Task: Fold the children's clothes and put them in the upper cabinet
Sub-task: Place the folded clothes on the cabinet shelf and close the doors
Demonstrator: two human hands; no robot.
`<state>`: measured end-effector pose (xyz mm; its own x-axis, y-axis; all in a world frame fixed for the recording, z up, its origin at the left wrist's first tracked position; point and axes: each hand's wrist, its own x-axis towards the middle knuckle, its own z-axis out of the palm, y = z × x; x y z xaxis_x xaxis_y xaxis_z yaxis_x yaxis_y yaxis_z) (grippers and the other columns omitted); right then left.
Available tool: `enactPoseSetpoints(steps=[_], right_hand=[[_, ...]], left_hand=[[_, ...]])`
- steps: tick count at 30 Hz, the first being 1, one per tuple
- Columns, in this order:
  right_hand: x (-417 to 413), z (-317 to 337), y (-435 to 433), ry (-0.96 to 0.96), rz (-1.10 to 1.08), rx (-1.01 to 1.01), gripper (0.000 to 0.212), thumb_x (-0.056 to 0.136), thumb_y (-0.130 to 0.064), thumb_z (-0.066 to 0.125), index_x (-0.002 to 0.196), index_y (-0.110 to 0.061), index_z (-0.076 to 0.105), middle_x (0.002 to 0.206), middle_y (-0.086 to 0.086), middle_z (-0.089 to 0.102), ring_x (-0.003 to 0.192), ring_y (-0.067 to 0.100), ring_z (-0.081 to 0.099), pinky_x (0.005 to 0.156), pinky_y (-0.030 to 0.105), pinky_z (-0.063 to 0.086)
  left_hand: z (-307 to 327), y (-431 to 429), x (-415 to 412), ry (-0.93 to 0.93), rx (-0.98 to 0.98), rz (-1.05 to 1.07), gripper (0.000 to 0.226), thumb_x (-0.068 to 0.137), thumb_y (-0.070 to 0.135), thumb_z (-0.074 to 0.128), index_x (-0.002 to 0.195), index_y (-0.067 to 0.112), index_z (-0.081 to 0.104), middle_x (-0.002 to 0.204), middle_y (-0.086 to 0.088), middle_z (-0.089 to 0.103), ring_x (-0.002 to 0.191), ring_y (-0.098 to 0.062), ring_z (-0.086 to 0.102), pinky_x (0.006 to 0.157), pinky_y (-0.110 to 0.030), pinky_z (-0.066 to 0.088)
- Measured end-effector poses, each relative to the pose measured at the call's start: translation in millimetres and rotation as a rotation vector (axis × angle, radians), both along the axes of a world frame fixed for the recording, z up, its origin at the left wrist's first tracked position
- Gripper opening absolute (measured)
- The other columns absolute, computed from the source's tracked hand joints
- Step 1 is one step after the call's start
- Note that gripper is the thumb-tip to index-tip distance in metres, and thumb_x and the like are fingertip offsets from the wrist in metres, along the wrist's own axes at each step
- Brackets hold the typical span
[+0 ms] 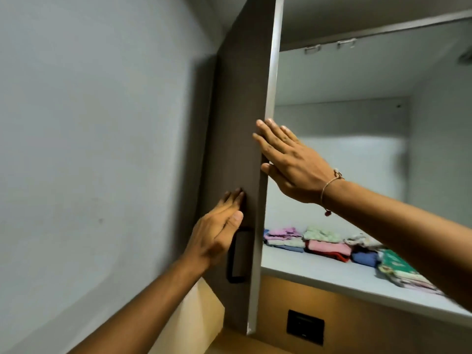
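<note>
Door: the brown cupboard door (240, 139) stands open, edge toward us, at 12 o'clock.
Left hand: the left hand (217, 231) lies flat on the door's front, fingers straight, gripping nothing, just above the black handle (238, 256).
Right hand: the right hand (288, 159) is open, with fingers over the door's edge and thumb below.
Clothes: folded clothes (324, 245) sit in small piles on the cabinet shelf (319, 272), at 4 o'clock.
Wrist: a thin bracelet (329, 185) is on the right wrist.

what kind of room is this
Probably a bedroom with a built-in wardrobe: an open cabinet door, folded clothes stacked on a pale shelf, and a plain painted wall.
</note>
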<state>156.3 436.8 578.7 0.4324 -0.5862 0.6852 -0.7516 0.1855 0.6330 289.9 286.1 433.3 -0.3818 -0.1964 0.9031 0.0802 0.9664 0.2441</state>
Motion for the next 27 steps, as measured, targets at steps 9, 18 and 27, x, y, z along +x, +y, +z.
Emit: enactPoseSetpoints(steps=[9, 18, 27], right_hand=[[-149, -24, -9, -0.148, -0.444, -0.007, 0.065, 0.1, -0.035, 0.025, 0.152, -0.009, -0.004, 0.161, 0.012, -0.008, 0.148, 0.027, -0.01, 0.122, 0.04, 0.0], [-193, -33, -40, -0.212, -0.525, -0.037, 0.062, 0.102, -0.032, 0.021, 0.151, -0.01, -0.01, 0.16, 0.011, -0.015, 0.147, 0.027, -0.013, 0.121, 0.04, -0.004], [-200, -50, -47, -0.32, -0.509, -0.057, 0.063, 0.102, -0.029, 0.027, 0.151, -0.013, -0.01, 0.161, 0.009, -0.013, 0.148, 0.03, -0.008, 0.12, 0.046, -0.003]], left_hand=[[4, -26, -148, -0.277, -0.159, 0.27, 0.063, 0.101, 0.043, 0.028, 0.153, 0.025, -0.002, 0.16, 0.008, -0.012, 0.148, -0.014, -0.013, 0.121, -0.04, -0.001], [9, -50, -175, -0.422, -0.266, 0.404, 0.062, 0.102, 0.043, 0.024, 0.152, 0.022, -0.005, 0.159, 0.004, -0.016, 0.148, -0.017, -0.013, 0.119, -0.042, -0.007], [5, -64, -177, -0.428, -0.304, 0.365, 0.061, 0.101, 0.041, 0.028, 0.147, 0.026, -0.011, 0.156, 0.006, -0.018, 0.147, -0.017, -0.013, 0.121, -0.045, -0.004]])
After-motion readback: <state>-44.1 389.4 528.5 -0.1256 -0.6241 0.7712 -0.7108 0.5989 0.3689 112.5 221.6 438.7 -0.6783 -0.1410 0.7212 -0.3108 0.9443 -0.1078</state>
